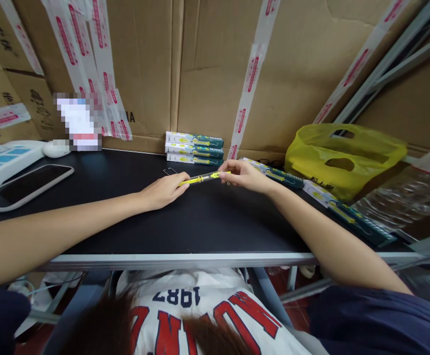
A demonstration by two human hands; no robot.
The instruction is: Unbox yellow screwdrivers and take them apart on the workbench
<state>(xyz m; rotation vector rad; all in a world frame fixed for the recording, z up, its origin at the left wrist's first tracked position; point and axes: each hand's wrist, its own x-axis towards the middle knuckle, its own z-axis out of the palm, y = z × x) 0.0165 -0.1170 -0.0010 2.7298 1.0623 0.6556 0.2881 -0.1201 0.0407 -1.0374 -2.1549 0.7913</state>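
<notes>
A slim yellow pen-like tool (205,177) with a see-through middle section is held level above the black tabletop, between my two hands. My left hand (166,190) is closed around its left end, the back of the hand upward. At the other end, the thumb and fingers of my right hand (242,176) pinch the yellow tip. A thin bent metal wire (169,171) shows just behind my left hand; whether it joins the tool is hidden.
Several printed boxes (195,148) are stacked at the back of the black table (207,227). More such boxes (359,219) lie along the right side, beside a yellow plastic bag (333,158) and clear plastic packaging (400,192). A phone (26,187) and a white power strip (8,160) are at left.
</notes>
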